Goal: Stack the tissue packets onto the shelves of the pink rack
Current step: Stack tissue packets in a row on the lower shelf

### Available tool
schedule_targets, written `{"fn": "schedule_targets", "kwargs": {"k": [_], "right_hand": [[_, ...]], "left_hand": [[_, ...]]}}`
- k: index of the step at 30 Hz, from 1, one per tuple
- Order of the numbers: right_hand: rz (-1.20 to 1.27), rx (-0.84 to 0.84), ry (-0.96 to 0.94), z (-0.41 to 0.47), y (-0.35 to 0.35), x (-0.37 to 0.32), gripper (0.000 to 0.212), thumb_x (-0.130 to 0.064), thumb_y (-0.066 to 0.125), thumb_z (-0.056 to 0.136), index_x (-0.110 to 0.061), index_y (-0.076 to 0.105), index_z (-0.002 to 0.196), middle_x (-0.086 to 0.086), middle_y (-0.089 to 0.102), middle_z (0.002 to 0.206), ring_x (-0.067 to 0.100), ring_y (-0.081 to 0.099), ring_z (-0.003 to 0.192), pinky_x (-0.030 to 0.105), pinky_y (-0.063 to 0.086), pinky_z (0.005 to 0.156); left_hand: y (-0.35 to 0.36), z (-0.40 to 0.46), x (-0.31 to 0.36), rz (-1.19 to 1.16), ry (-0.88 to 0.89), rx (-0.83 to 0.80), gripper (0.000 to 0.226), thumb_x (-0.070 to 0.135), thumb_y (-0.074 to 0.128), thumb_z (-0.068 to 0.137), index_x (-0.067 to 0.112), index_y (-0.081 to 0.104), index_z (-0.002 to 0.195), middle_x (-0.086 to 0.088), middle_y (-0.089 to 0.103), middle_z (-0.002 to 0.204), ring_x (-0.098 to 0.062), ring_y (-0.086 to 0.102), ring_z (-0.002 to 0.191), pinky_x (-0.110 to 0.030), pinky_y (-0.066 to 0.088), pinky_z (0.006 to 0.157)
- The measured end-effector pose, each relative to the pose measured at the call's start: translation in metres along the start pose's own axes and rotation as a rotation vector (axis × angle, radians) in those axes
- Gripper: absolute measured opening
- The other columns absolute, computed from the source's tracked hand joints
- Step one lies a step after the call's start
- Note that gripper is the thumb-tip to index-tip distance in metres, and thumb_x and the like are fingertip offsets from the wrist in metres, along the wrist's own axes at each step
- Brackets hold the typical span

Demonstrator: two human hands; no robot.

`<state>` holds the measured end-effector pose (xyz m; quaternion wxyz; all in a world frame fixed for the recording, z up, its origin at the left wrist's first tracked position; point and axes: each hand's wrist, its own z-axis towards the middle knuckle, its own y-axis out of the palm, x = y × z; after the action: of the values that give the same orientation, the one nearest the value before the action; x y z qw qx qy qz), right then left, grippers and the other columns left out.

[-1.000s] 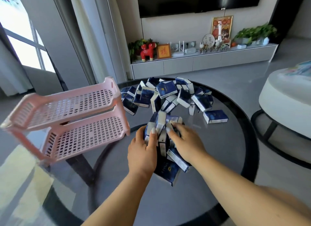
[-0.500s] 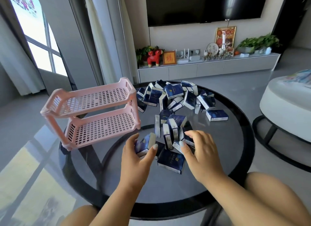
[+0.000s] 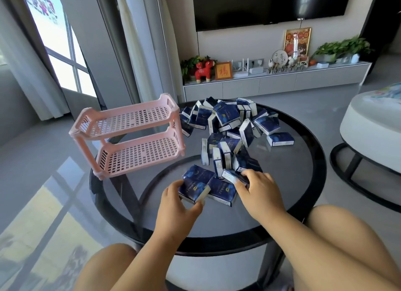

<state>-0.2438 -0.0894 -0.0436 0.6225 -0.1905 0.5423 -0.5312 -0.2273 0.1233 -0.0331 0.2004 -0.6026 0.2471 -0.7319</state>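
Observation:
A pink two-shelf rack (image 3: 130,136) stands on the left side of the round glass table (image 3: 303,182), both shelves bare. Several dark blue tissue packets (image 3: 227,121) lie heaped at the table's far middle, with a smaller cluster (image 3: 225,154) nearer me. My left hand (image 3: 175,208) grips a small stack of blue packets (image 3: 195,185) between thumb and fingers, just in front of the rack's lower shelf. My right hand (image 3: 258,193) pinches another packet (image 3: 233,175) at the near edge of the cluster. One packet (image 3: 221,192) lies flat between my hands.
A single packet (image 3: 281,139) lies apart at the right of the pile. A white round stool (image 3: 373,134) stands right of the table. A TV cabinet (image 3: 275,82) with ornaments lines the far wall. My knees sit below the table's near rim.
The view has tilted down and back. My left hand has drawn a stack of packets toward me. My right hand has closed on a packet at the cluster's near edge.

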Motion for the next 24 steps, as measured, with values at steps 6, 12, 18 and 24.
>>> {"fn": "schedule_targets", "kwargs": {"k": [6,12,18,24], "right_hand": [[0.286,0.137,-0.062,-0.003,0.003,-0.003,0.033,-0.037,0.059,0.084,-0.013,0.052,0.105,0.002,0.056,0.095,0.020,0.054,0.084,0.032,0.044,0.072],[0.531,0.170,-0.420,-0.018,0.007,-0.025,0.030,-0.032,0.057,0.082,-0.015,0.043,0.101,0.005,0.050,0.106,0.011,0.049,0.095,0.011,0.038,0.085],[0.648,0.191,-0.447,-0.018,0.008,-0.024,0.034,-0.031,0.063,0.082,-0.012,0.043,0.101,0.005,0.050,0.112,0.010,0.050,0.107,0.017,0.040,0.091],[0.587,0.314,-0.581,-0.024,0.006,-0.029,0.036,-0.039,0.058,0.087,-0.010,0.042,0.100,0.005,0.043,0.115,0.002,0.044,0.110,0.011,0.036,0.092]], "left_hand": [[-0.001,-0.002,0.000,-0.084,0.047,0.011,0.059,0.036,0.080,0.076,0.039,0.045,0.123,0.012,0.049,0.124,-0.007,0.063,0.090,-0.022,0.054,0.078],[0.003,0.001,-0.009,-0.275,0.066,-0.081,0.069,0.017,0.085,0.072,0.055,0.044,0.112,-0.003,0.059,0.124,-0.017,0.068,0.098,-0.037,0.059,0.085],[0.000,0.000,0.003,-0.444,-0.025,-0.107,0.045,0.025,0.083,0.074,0.025,0.060,0.112,-0.009,0.065,0.107,-0.010,0.069,0.078,-0.021,0.055,0.072],[-0.006,-0.005,0.038,-0.849,-0.388,-0.190,0.037,0.048,0.054,0.093,0.013,0.063,0.102,-0.002,0.069,0.068,-0.022,0.065,0.059,-0.029,0.055,0.057]]}}
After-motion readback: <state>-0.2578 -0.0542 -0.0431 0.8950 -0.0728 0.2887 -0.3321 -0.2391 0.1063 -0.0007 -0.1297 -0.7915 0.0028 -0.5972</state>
